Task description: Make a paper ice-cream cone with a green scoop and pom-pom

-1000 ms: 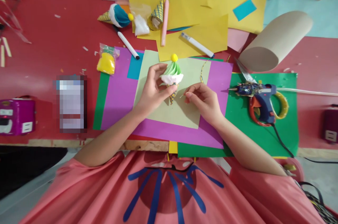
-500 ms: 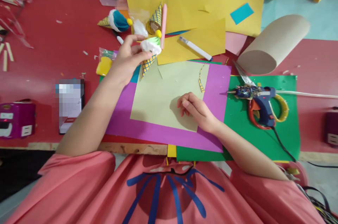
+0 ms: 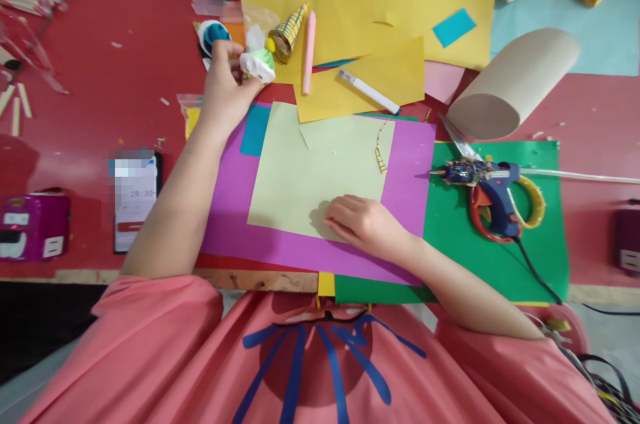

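My left hand (image 3: pixel 226 85) is closed on a small craft ice cream cone (image 3: pixel 258 65) with a white and light-green top and a yellow ball. Its patterned cone is mostly behind my fingers. Just beyond that hand lies a second ice cream cone with a blue and white top (image 3: pixel 214 34), partly covered by it. An unfilled patterned cone (image 3: pixel 290 31) lies to the right. My right hand (image 3: pixel 363 223) rests with curled fingers on a cream sheet (image 3: pixel 310 174), holding nothing I can see; its fingertips are partly hidden.
A purple sheet (image 3: pixel 300 254) lies under the cream one. On the right, a glue gun (image 3: pixel 493 181) rests on a green sheet (image 3: pixel 540 264) beside tape rolls and a cardboard tube (image 3: pixel 515 84). A marker (image 3: pixel 370 92) and pink stick (image 3: pixel 309 54) lie ahead; a phone (image 3: pixel 136 204) lies left.
My left hand has moved left and slightly away from me with the ice cream cone, now overlapping the blue-topped one. My right hand has turned palm down and shifted slightly left.
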`<state>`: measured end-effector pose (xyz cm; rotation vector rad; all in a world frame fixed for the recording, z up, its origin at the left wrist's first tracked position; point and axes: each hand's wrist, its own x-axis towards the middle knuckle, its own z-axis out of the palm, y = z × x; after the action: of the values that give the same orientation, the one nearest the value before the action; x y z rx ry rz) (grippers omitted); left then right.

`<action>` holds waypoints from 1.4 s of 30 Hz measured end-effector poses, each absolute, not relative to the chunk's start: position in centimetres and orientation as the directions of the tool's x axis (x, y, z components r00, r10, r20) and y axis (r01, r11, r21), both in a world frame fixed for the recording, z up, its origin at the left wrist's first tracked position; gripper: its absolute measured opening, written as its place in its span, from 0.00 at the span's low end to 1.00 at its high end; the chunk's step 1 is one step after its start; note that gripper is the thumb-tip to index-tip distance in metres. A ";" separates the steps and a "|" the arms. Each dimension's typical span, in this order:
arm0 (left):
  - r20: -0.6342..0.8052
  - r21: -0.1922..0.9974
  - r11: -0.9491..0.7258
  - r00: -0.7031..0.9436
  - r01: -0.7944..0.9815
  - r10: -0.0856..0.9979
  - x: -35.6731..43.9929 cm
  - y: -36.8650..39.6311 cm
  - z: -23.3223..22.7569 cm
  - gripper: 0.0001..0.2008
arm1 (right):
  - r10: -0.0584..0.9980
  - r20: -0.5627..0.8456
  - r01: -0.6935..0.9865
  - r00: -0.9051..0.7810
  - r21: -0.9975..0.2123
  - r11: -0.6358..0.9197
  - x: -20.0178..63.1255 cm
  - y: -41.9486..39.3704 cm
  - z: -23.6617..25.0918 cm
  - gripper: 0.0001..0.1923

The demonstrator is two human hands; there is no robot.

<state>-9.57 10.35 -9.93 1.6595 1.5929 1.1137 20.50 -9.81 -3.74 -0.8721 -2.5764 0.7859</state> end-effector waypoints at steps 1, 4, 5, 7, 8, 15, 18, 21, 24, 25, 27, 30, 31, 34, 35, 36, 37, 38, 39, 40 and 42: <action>0.165 0.815 -0.101 -0.060 0.571 0.985 -9.2 9.8 -9.1 0.37 | 0.619 0.104 0.472 -0.779 -0.553 0.687 20.5 -10.0 -3.4 0.17; 0.157 0.615 -0.052 -0.057 0.787 0.986 -7.6 6.8 -5.5 0.31 | 0.608 0.106 0.506 -0.787 -0.453 0.734 20.8 -11.1 -2.6 0.13; 0.175 0.569 -0.070 -0.038 0.820 0.984 -6.8 5.5 -4.3 0.29 | 0.612 0.110 0.518 -0.783 -0.428 0.741 21.0 -11.6 -2.4 0.13; 0.228 0.341 -0.167 0.091 0.925 0.969 -4.6 2.6 -2.4 0.25 | 0.625 0.102 0.544 -0.774 -0.397 0.739 21.4 -12.4 -2.4 0.15; 0.240 0.303 -0.242 0.172 0.922 0.955 -3.2 1.2 -2.0 0.22 | 0.631 0.096 0.556 -0.770 -0.386 0.737 21.6 -12.8 -2.6 0.16; 0.042 0.592 -0.741 0.906 0.317 0.422 5.9 -4.9 -4.9 0.23 | 0.609 0.252 0.546 -0.752 -0.280 0.790 22.6 -13.3 -4.6 0.11; -0.049 0.574 -0.760 0.939 0.305 0.340 6.3 -4.6 -5.5 0.26 | 0.536 0.298 0.489 -0.790 -0.220 0.844 22.8 -13.4 -4.4 0.11; -0.082 0.519 -0.797 0.946 0.309 0.313 5.7 -3.7 -5.6 0.27 | 0.525 0.319 0.483 -0.789 -0.206 0.851 23.0 -13.5 -4.1 0.11; -0.086 0.495 -0.795 0.930 0.351 0.358 4.8 -2.9 -5.9 0.27 | 0.582 0.328 0.530 -0.744 -0.242 0.813 23.1 -13.3 -4.3 0.13; -0.070 0.493 -0.786 0.917 0.373 0.392 4.5 -2.6 -6.1 0.27 | 0.603 0.321 0.545 -0.730 -0.258 0.798 23.1 -13.2 -4.5 0.13; -0.018 0.488 -0.771 0.888 0.409 0.460 3.7 -1.8 -6.8 0.27 | 0.633 0.298 0.564 -0.714 -0.291 0.773 23.4 -12.9 -4.5 0.12; 0.017 0.443 -0.773 0.857 0.455 0.514 2.1 -0.3 -7.4 0.27 | 0.646 0.276 0.564 -0.711 -0.324 0.759 24.1 -12.8 -3.9 0.11; -0.001 0.409 -0.769 0.843 0.491 0.538 1.5 0.2 -7.3 0.27 | 0.648 0.273 0.562 -0.711 -0.333 0.757 24.5 -12.9 -3.5 0.11; -0.090 0.296 -0.711 0.760 0.638 0.644 -0.3 1.6 -6.1 0.26 | 0.634 0.256 0.536 -0.730 -0.361 0.763 25.7 -13.8 -2.4 0.10; -0.092 0.264 -0.681 0.721 0.683 0.687 -0.7 2.0 -5.4 0.26 | 0.630 0.240 0.530 -0.739 -0.370 0.763 26.1 -14.1 -2.1 0.09; -0.078 0.241 -0.647 0.679 0.723 0.730 -1.0 2.2 -4.6 0.26 | 0.631 0.224 0.531 -0.743 -0.376 0.759 26.4 -14.5 -1.8 0.09; -0.054 0.227 -0.609 0.634 0.760 0.771 -1.2 2.2 -3.9 0.26 | 0.637 0.208 0.539 -0.743 -0.379 0.752 26.6 -14.9 -1.7 0.08; -0.034 0.225 -0.577 0.598 0.785 0.801 -1.1 1.9 -3.1 0.27 | 0.643 0.198 0.548 -0.740 -0.378 0.746 26.8 -15.3 -1.7 0.08; -0.025 0.233 -0.560 0.581 0.795 0.814 -0.7 1.5 -2.5 0.27 | 0.648 0.192 0.556 -0.737 -0.374 0.743 26.9 -15.5 -1.7 0.07; -0.029 0.251 -0.562 0.586 0.788 0.810 -0.2 0.7 -2.0 0.27 | 0.651 0.189 0.561 -0.735 -0.371 0.740 27.0 -15.7 -1.8 0.07; -0.061 0.311 -0.638 0.685 0.704 0.726 1.6 -1.7 -1.7 0.27 | 0.651 0.189 0.562 -0.735 -0.367 0.741 27.0 -15.9 -2.1 0.08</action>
<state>1.57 -1.71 -1.66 2.5884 1.1317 0.0995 26.98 -15.91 -2.15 -0.9450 -2.6369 0.4123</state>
